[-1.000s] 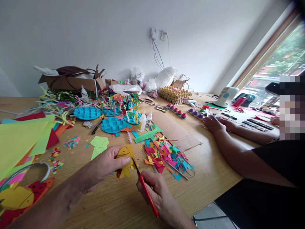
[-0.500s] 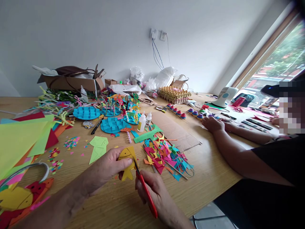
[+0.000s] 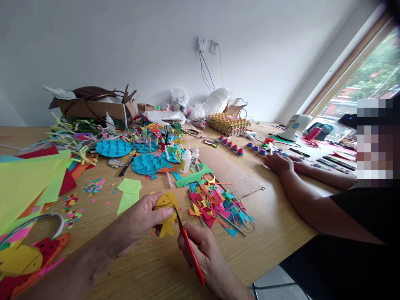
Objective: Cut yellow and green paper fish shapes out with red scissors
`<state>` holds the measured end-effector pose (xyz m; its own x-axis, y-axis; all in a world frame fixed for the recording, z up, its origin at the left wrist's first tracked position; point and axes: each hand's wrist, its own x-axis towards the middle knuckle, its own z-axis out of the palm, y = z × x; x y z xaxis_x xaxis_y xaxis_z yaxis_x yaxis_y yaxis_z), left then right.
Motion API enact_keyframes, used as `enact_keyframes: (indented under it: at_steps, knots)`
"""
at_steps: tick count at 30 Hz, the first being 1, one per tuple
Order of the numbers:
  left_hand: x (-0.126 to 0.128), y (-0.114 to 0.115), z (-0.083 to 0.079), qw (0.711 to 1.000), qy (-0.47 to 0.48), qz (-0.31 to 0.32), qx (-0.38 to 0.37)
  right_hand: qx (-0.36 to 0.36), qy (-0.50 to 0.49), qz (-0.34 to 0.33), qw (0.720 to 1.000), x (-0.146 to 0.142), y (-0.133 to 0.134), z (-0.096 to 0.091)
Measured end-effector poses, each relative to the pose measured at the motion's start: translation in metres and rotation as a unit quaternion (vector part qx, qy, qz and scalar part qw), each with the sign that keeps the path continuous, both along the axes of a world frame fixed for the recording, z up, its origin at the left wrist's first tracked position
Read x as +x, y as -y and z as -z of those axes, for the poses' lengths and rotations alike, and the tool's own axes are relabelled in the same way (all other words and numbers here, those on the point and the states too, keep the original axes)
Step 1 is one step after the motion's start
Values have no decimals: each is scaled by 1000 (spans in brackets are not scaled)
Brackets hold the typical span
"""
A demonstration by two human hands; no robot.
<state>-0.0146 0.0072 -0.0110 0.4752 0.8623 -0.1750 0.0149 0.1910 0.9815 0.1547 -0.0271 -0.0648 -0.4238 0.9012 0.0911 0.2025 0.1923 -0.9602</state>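
My left hand pinches a yellow paper fish just above the wooden table, thumb pressed on top of the cut-out. My right hand is closed round the red handles of a pair of scissors. The blade tips sit at the fish's right edge. A pile of coloured paper scraps lies just right of the fish. A light green paper cut-out lies on the table beyond my left hand.
Coloured paper sheets lie at left, with paper fish cut-outs near the front corner. Blue cut discs, two glue bottles, a cardboard sheet and egg trays lie further back. Another person's arms rest on the table at right.
My hands, the fish and the scissors have shifted slightly down and toward me. The other person's hands barely moved.
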Motion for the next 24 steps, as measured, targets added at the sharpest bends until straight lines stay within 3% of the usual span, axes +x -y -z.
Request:
enact_keyframes:
  at_steps: [24]
  knots:
    - [0, -3, -3, 998, -19, -30, 48, -42, -26, -6, 999, -3, -2, -3]
